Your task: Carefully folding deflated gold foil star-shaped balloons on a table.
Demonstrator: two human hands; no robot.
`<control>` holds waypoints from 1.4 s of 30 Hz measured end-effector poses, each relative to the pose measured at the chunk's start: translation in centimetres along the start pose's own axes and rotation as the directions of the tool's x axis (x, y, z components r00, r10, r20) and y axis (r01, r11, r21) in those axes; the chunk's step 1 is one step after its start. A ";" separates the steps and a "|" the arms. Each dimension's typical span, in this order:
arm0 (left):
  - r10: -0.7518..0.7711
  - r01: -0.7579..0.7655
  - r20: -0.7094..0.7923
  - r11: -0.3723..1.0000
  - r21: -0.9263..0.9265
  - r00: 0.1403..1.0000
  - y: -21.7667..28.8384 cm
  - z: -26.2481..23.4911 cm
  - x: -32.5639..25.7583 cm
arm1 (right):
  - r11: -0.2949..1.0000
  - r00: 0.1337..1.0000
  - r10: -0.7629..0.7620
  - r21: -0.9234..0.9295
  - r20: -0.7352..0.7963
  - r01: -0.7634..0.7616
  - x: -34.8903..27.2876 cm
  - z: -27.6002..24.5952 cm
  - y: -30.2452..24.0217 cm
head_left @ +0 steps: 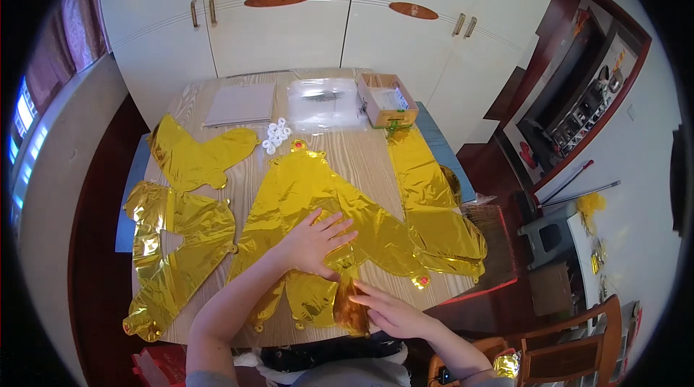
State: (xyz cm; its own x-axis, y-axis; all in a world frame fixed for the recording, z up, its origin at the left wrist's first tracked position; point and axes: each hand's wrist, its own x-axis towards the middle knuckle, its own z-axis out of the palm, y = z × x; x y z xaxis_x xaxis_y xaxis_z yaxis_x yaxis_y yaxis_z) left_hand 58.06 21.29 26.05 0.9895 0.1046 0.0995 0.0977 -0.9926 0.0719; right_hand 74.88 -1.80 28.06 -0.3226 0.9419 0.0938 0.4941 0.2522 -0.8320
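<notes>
A flat gold foil sheet, shaped like an uninflated foil balloon (311, 177), lies across the middle of the table. Small red-centred round spots mark its top and right tips. My left hand (312, 244) rests on it palm down, fingers spread. My right hand (390, 311) is nearer the table's front edge, with its fingers stretched over a narrow, darker-looking foil flap (350, 309); the thumb is not clearly visible. Similar gold foil pieces lie at the upper left (195, 152), lower left (191, 235) and right (430, 203).
Small white rolls (276, 135) are clustered behind the middle foil. Farther back are a pale flat stack (240, 105), a clear plastic package (327, 106) and an open cardboard box (390, 101). White cupboards (282, 33) stand beyond the table; a wooden chair (571, 358) is at lower right.
</notes>
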 end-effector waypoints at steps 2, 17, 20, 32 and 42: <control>0.001 -0.001 0.025 1.000 0.011 1.000 0.0 -0.1 0.0 | 0.999 1.000 -0.005 -0.052 -0.012 0.004 -0.2 0.2 0.8; -0.013 0.013 0.003 1.000 0.019 1.000 0.0 0.2 0.0 | 0.844 0.997 -0.082 -0.531 0.014 0.077 0.6 0.7 1.6; -0.009 0.009 0.004 1.000 0.025 1.000 0.1 0.1 0.0 | 0.822 0.997 -0.071 -0.563 0.044 0.083 0.7 0.2 1.6; -0.008 0.008 -0.020 1.000 0.021 1.000 0.1 0.1 -0.1 | 0.690 0.966 0.160 -0.723 0.201 0.036 2.9 -1.9 1.1; 0.002 -0.002 -0.066 1.000 0.014 0.998 0.1 0.4 -0.1 | 0.676 0.948 0.213 -0.737 0.235 0.031 4.0 -2.6 0.5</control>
State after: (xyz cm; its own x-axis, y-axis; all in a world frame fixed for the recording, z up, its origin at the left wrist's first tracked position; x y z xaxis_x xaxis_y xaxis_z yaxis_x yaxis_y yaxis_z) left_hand 57.98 21.11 25.70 0.9807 0.1059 0.1646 0.0977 -0.9936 0.0573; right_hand 75.93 2.69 29.46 -0.3906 0.8947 -0.2168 0.9185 0.3631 -0.1563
